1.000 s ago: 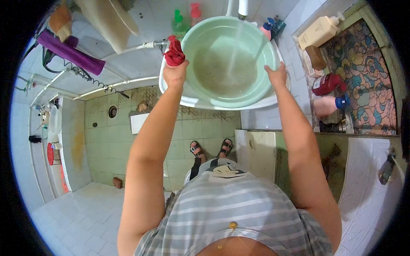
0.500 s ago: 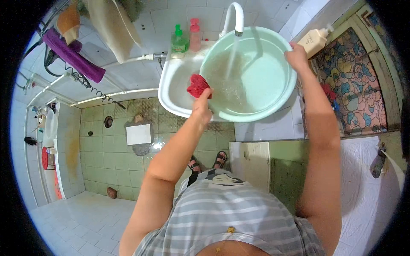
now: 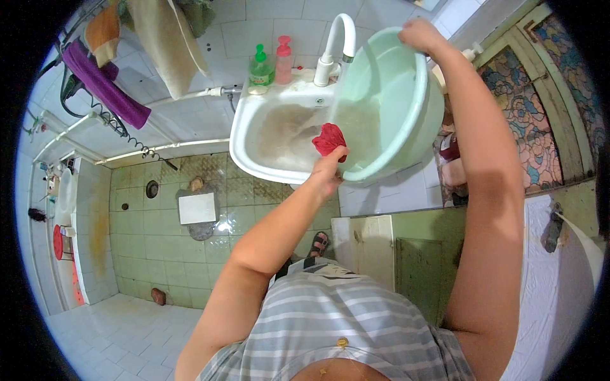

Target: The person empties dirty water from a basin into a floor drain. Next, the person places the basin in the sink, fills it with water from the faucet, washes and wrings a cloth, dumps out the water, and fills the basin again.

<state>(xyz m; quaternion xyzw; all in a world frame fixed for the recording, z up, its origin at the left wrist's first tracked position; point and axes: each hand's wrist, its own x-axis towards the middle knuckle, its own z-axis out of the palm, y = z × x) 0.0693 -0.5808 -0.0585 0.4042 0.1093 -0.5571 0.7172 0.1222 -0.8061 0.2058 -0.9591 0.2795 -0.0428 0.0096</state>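
A pale green basin [image 3: 406, 127] is tilted steeply to the left over the white sink [image 3: 240, 149], and murky water [image 3: 286, 136] runs from it into the bowl. My left hand [image 3: 327, 170] is closed round a red cloth [image 3: 329, 140] at the basin's lower left rim. At the top right rim, my right hand [image 3: 422, 37] grips the basin, its fingers bent over the edge. The white faucet [image 3: 343, 41] stands behind, its stream falling by the basin's left side.
Green [image 3: 261, 66] and pink [image 3: 283, 60] pump bottles stand on the sink's back left corner. Towels, one purple [image 3: 108, 82], hang at the upper left. On the tiled floor lies a white rectangle [image 3: 197, 208]. More bottles sit at the right, partly behind my arm.
The basin has gone from level to steeply tilted and shifted right, uncovering the sink, which now holds murky water. My right hand has risen with the rim; my left hand moved right with the cloth.
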